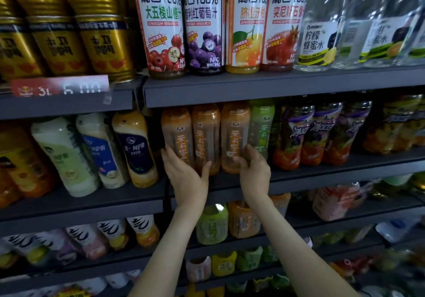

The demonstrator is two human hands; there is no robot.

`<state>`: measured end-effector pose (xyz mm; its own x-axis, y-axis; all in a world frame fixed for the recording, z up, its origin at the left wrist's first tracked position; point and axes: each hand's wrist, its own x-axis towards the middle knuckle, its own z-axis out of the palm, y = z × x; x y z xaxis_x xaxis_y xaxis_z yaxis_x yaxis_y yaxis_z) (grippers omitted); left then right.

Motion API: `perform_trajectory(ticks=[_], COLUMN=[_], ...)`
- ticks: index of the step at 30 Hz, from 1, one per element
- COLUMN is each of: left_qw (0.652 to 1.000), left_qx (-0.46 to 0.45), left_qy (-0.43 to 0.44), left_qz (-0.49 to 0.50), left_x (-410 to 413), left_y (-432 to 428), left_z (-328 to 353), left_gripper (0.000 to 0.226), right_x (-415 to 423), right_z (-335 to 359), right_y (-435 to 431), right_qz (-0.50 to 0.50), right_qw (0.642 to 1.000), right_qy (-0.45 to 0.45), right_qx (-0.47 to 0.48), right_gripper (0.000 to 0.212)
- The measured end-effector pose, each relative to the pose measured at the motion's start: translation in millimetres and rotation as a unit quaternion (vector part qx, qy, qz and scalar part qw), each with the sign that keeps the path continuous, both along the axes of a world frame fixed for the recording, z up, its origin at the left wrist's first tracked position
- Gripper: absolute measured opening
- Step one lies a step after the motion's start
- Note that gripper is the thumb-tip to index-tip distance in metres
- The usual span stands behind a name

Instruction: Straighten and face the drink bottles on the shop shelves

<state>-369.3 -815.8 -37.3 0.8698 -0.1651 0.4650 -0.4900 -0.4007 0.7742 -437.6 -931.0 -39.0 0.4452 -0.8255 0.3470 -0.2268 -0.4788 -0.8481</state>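
Bottles (206,133) prob. in L hand (186,178), R hand (255,173)

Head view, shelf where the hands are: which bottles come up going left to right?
white-and-green bottle → white-and-blue bottle → yellow-and-navy bottle → first orange tea bottle → second orange tea bottle → third orange tea bottle → green tea bottle → three purple-labelled bottles

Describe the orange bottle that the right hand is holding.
The translucent orange plastic bottle stands upright on the dark grey middle shelf, rightmost of three alike, vertical orange script facing out. Its cap is lost in shadow under the shelf above. The right hand grips its lower part, thumb in front, fingers round the right side, beside a green plastic bottle.
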Motion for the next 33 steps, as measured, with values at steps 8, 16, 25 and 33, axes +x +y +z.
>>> perform_trajectory(ticks=[8, 16, 25, 33], left_qw=[0.981, 0.966, 0.956, 0.952], left_qx=[0.108, 0.071, -0.043, -0.092], left_qy=[-0.159, -0.215, -0.225, -0.282], left_qz=[0.008, -0.122, -0.184, -0.074], left_x=[-21, -62, -116, -146], left_y=[-11, -45, -92, -149], left_z=[-14, -11, 62, 164], left_gripper=[0.109, 0.07, 0.044, 0.039], right_x=[-8, -57, -124, -164], right_z=[-4, -5, 60, 149], right_y=[-2, -16, -67, -147], right_qz=[0.007, -0.025, -0.053, -0.025], right_qw=[0.999, 0.996, 0.972, 0.947], right_qy=[0.006, -0.018, -0.124, -0.143], right_qx=[-0.046, -0.087, -0.192, -0.285], right_gripper=[0.019, 0.021, 0.021, 0.033])
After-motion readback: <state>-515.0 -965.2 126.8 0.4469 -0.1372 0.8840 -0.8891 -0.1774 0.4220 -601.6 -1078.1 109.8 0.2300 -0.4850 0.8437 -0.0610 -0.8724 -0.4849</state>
